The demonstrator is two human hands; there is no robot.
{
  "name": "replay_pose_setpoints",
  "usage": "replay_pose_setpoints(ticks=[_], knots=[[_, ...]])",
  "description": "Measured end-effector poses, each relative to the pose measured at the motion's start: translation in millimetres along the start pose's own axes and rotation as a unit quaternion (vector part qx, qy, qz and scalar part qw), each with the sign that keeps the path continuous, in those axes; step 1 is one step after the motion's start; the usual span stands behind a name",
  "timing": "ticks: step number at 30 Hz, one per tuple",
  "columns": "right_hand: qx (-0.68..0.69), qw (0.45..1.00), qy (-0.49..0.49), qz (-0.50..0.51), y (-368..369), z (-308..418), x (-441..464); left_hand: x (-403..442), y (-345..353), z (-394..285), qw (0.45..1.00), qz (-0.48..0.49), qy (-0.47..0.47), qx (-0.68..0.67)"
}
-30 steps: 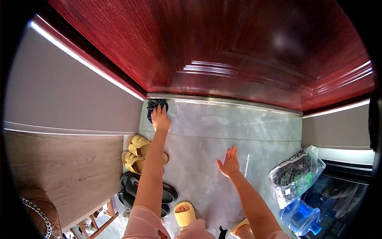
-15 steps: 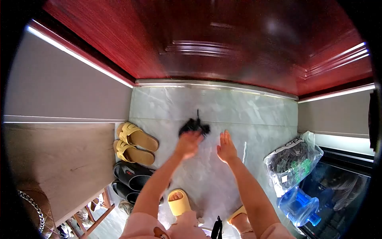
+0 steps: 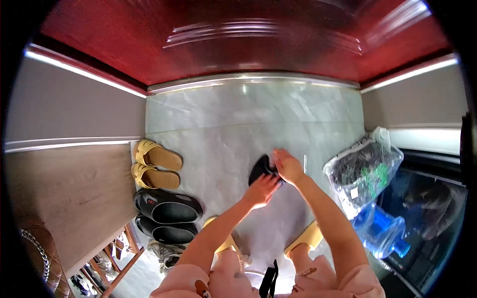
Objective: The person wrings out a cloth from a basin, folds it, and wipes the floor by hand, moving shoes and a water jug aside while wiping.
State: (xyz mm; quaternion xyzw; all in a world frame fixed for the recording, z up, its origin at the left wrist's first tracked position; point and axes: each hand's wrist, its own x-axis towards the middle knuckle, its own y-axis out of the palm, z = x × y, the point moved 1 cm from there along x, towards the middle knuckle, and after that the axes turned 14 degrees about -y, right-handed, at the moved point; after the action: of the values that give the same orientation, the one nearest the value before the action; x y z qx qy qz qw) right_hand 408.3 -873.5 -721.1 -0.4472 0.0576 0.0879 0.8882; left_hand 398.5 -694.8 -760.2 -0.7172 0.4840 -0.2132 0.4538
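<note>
A small black, soft-looking item point(image 3: 259, 168) is between my two hands above the grey tiles; its exact kind cannot be made out. My left hand point(image 3: 263, 191) grips its lower edge, with fingers bent over it. On its right side, my right hand point(image 3: 288, 166) curls against the same item, and the thumb and fingertips are partly hidden. Below the hands, yellow slides point(image 3: 309, 237) are on my feet.
On the left stand tan slippers point(image 3: 158, 158), black clogs point(image 3: 171, 206) and grey sneakers point(image 3: 166, 253) beside a wooden cabinet point(image 3: 74, 193). A clear plastic bag point(image 3: 365, 171) and a blue water jug point(image 3: 380, 231) are at right. A red door point(image 3: 223, 54) closes the far side.
The black item has moved right and toward me in my left hand. My right hand, held apart from it before, is now against it. The view has also shifted.
</note>
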Motion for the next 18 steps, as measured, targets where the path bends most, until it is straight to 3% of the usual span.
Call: replay_pose_setpoints(ticks=[2,4,5,8,10,12,14,16,18], knots=[[0.023,0.999,-0.019,-0.018,-6.0,11.0,-35.8,-18.2,20.9,-9.6,0.997,0.022,0.074,-0.019],[0.032,0.996,-0.047,-0.069,1.5,11.9,-78.1,-5.8,-17.0,3.5,0.989,0.107,0.099,-0.018],[0.033,0.995,-0.042,-0.088,-2.9,16.9,-94.5,-1.8,-27.6,18.0,0.994,0.046,0.092,-0.020],[0.034,0.994,0.036,-0.096,7.1,9.1,-139.8,4.6,-58.5,73.1,0.997,-0.050,-0.052,0.038],[0.064,0.986,0.096,-0.121,8.3,14.9,-157.9,5.4,-69.1,103.9,0.956,-0.154,-0.181,0.170],[0.084,0.975,0.142,-0.146,15.5,18.7,-173.0,16.9,-61.5,133.4,0.903,-0.207,-0.311,0.212],[0.094,0.970,0.143,-0.171,33.5,16.6,-180.4,46.7,-61.2,127.2,0.878,-0.161,-0.411,0.184],[0.101,0.969,0.139,-0.179,42.1,23.4,-187.7,71.8,-60.4,89.3,0.899,-0.078,-0.377,0.210],[0.096,0.969,0.129,-0.186,36.5,29.4,-191.2,75.9,-45.5,37.7,0.953,-0.070,-0.205,0.211]])
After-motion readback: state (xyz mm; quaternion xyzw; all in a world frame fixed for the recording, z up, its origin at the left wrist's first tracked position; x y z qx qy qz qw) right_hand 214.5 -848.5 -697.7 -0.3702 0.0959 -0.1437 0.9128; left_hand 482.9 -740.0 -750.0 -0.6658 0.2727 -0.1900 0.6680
